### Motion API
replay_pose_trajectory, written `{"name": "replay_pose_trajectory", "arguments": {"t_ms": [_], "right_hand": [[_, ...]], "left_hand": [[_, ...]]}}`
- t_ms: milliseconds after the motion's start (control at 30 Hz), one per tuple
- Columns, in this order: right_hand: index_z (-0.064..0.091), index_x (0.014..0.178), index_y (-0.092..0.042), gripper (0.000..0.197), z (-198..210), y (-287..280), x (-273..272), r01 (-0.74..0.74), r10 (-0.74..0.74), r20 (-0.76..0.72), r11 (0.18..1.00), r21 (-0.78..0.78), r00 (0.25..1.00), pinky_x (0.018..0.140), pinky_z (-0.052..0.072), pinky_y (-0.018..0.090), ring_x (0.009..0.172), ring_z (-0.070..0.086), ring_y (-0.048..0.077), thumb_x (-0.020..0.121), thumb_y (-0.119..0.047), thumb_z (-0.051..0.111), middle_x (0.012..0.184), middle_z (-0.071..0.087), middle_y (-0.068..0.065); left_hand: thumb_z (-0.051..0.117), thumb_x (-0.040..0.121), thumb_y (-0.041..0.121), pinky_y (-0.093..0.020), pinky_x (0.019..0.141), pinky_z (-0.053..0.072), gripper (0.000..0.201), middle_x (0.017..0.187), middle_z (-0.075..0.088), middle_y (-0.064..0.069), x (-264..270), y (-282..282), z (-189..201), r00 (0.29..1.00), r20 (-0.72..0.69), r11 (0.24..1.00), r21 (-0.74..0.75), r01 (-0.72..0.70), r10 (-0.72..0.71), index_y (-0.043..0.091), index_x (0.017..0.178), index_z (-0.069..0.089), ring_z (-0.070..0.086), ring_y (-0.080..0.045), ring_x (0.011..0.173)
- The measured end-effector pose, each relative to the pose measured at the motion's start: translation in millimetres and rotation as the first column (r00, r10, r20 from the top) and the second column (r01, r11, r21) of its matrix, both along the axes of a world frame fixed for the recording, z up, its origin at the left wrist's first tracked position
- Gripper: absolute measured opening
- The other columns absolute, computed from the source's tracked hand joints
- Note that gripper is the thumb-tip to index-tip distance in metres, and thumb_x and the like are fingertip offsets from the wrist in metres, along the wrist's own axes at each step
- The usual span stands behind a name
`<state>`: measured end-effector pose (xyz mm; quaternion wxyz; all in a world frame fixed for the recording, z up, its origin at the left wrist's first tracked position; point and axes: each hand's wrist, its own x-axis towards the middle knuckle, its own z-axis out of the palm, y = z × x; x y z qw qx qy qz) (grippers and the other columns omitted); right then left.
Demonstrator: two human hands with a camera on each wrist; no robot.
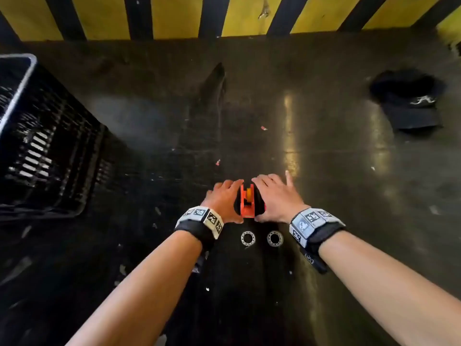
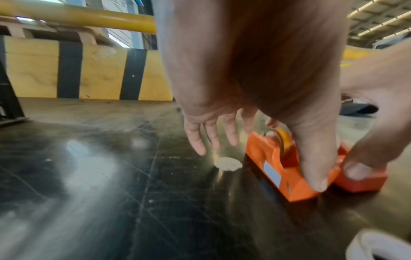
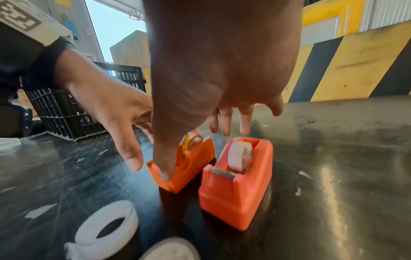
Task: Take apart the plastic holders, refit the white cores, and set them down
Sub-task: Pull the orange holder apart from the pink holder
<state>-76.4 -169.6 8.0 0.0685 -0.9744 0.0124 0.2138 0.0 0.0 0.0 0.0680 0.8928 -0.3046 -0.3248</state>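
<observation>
An industrial yard or warehouse: yellow-and-black hazard-striped barrier, yellow steel rail, scuffed dark floor, black plastic crate, corrugated roofing overhead.

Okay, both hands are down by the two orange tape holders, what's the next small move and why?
Probably close the left hand around the yellow-roll holder to lift it: both hands are open and grip nothing, and two white cores lie loose nearer the person.

Scuffed glossy dark floor below a yellow-and-black striped barrier.
</observation>
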Motion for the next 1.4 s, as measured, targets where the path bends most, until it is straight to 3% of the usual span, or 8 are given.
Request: {"name": "replay_pose_trajectory", "arguments": {"t_ms": [200,433,567,733,1133,1200,1300,1400], "right_hand": [[0.036,0.151,-0.018,0.11,-11,3,1,-0.01,0.009,0.032,1.0,0.029,0.999,0.119,0.0,0.07,0.147,0.036,0.026,0.062,-0.069,0.077,0.156,0.042,0.004],[0.034,0.148,-0.017,0.107,-2,2,-6,0.054,-0.089,0.106,0.953,0.298,0.99,0.126,0.015,0.053,0.138,0.048,0.024,0.058,-0.058,0.074,0.145,0.053,0.002],[0.035,0.147,-0.018,0.105,10,-3,-12,0.157,-0.195,0.079,0.925,0.346,0.978,0.123,0.026,0.046,0.132,0.052,0.026,0.06,-0.051,0.083,0.142,0.053,0.002],[0.029,0.152,-0.024,0.106,22,-3,-23,0.248,-0.301,0.039,0.847,0.47,0.953,0.095,0.043,0.032,0.129,0.051,0.027,0.066,-0.045,0.087,0.146,0.05,0.001],[0.022,0.159,-0.026,0.11,21,1,-39,0.22,-0.234,-0.037,0.838,0.5,0.972,0.111,0.033,0.03,0.149,0.036,0.02,0.073,-0.042,0.088,0.164,0.034,-0.001],[0.022,0.159,-0.026,0.11,24,-2,-39,0.219,-0.234,-0.032,0.843,0.491,0.972,0.113,0.035,0.034,0.148,0.037,0.02,0.073,-0.042,0.088,0.164,0.034,-0.001],[0.023,0.159,-0.026,0.109,25,-3,-38,0.219,-0.243,-0.017,0.842,0.494,0.97,0.11,0.038,0.036,0.144,0.041,0.021,0.072,-0.043,0.088,0.16,0.039,-0.001],[0.024,0.157,-0.028,0.109,25,2,-39,0.21,-0.246,0.005,0.837,0.505,0.969,0.105,0.042,0.036,0.139,0.045,0.021,0.071,-0.045,0.088,0.156,0.043,-0.002]], "left_hand": [[0.089,0.065,0.038,-0.063,0.113,0.037,0.117,0.162,0.035,-0.001,-1,1,-11,1.0,-0.029,0.996,-0.094,-0.009,0.007,0.025,0.159,0.02,0.033,-0.032,0.148],[0.089,0.061,0.038,-0.055,0.111,0.042,0.11,0.149,0.051,-0.002,4,16,1,0.999,-0.011,0.964,-0.262,-0.037,0.035,0.027,0.152,0.031,0.042,-0.029,0.141],[0.088,0.061,0.044,-0.055,0.111,0.042,0.109,0.154,0.046,-0.001,11,30,9,0.996,0.063,0.979,-0.197,-0.046,0.059,0.026,0.152,0.03,0.042,-0.028,0.139],[0.085,0.066,0.053,-0.056,0.113,0.039,0.113,0.155,0.039,-0.005,16,49,9,0.987,0.156,0.997,0.074,-0.039,0.027,0.023,0.156,0.025,0.039,-0.031,0.142],[0.089,0.067,0.045,-0.063,0.116,0.031,0.129,0.169,0.015,-0.009,-1,32,-1,0.986,0.164,0.974,0.217,-0.067,0.031,0.026,0.161,0.003,0.021,-0.038,0.154],[0.085,0.075,0.038,-0.06,0.116,0.032,0.111,0.168,0.018,-0.006,4,29,11,0.989,0.139,0.995,0.075,-0.07,0.059,0.028,0.16,0.014,0.022,-0.035,0.153],[0.069,0.091,0.03,-0.044,0.11,0.045,0.052,0.145,0.055,0.0,7,22,25,0.995,0.031,0.96,-0.267,-0.079,0.091,0.028,0.14,0.053,0.053,-0.022,0.134],[0.07,0.091,0.044,-0.032,0.1,0.054,0.046,0.128,0.069,0.008,0,15,37,0.946,-0.287,0.906,-0.342,-0.247,0.15,0.026,0.132,0.061,0.068,-0.01,0.112]]}}
